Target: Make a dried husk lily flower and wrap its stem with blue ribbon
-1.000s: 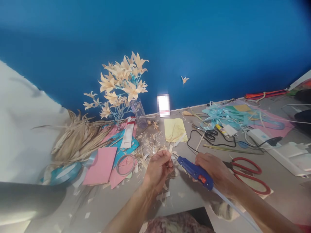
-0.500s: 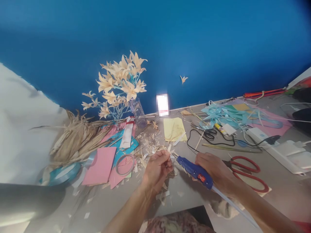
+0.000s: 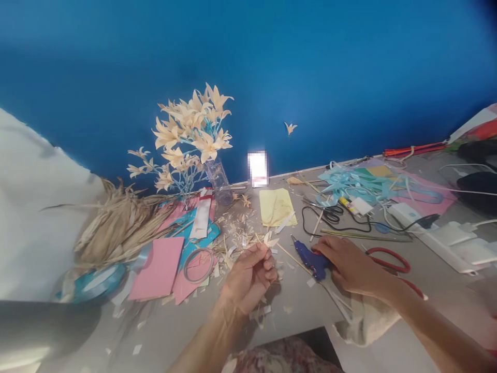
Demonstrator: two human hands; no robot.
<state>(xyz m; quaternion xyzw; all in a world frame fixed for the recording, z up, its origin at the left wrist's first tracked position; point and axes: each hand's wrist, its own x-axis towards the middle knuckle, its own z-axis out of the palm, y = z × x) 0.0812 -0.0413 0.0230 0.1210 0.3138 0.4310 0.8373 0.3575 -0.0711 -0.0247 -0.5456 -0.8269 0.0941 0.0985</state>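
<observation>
Thumb and fingertips of my left hand (image 3: 250, 277) pinch a small cream flower (image 3: 268, 240) of dried husk, its pointed petals sticking up above them. A blue glue gun (image 3: 308, 257) lies low at the table, nozzle pointing up and left. My right hand (image 3: 351, 264) is on its handle, with the fingers curled over the side near the red part; the palm side is hidden. Husk scraps (image 3: 233, 238) are strewn just beyond my left hand. Red-handled scissors (image 3: 392, 259) lie partly under my right forearm.
A clear vase (image 3: 218, 181) of husk flowers stands by the wall. Pink sheets (image 3: 157, 267), a tape roll (image 3: 199, 265) and dried husks (image 3: 116, 223) lie left. Yellow paper (image 3: 276, 207) sits ahead. Black cable (image 3: 326, 217), blue ribbon (image 3: 349, 184) and a white power strip (image 3: 423, 238) occupy the right.
The glue gun has moved away from the flower and down toward the table, its nozzle now apart from my left hand. My left hand keeps its pinch; more of the flower shows.
</observation>
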